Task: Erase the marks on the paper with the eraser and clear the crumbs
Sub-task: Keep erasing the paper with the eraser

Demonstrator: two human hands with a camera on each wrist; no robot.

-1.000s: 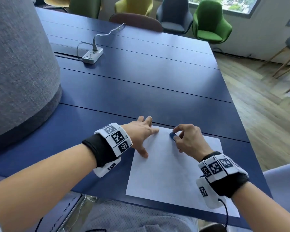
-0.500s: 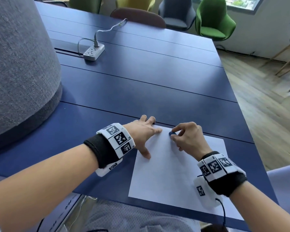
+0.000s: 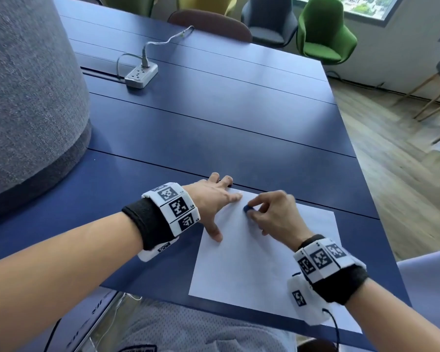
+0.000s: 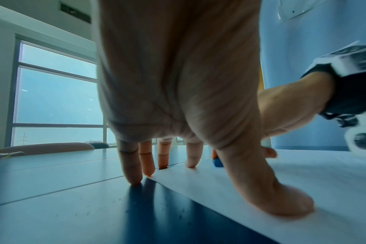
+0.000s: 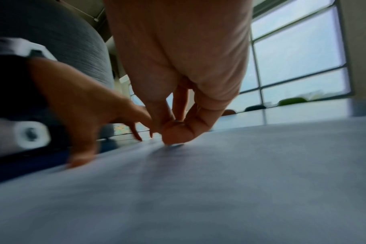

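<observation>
Pinching the blue eraser point(image 3: 247, 208) against the paper point(image 3: 252, 260), the right hand point(image 3: 277, 215) works; left hand point(image 3: 211, 199) fingers spread, pressing it flat; no legible writing.

Daylight pours in from the window point(image 3: 361, 6) behind the far chairs and leaves a pale sheen on the table point(image 3: 214, 118) beyond the paper point(image 3: 252, 262). The head view is bright and mostly sharp, though straight table seams bow near its edges and my right hand point(image 3: 274, 214) is slightly smeared. From my left wrist, the panes point(image 4: 56, 99) glow washed-out blue; my left hand point(image 4: 178, 82) sits backlit, its fingers point(image 4: 132, 165) casting dark shadows toward the lens. The right-wrist view is the worst: heavy motion blur streaks the sheet point(image 5: 219, 189), and my left hand point(image 5: 83, 107) there is soft and dim against the bright glass point(image 5: 299, 49).
</observation>
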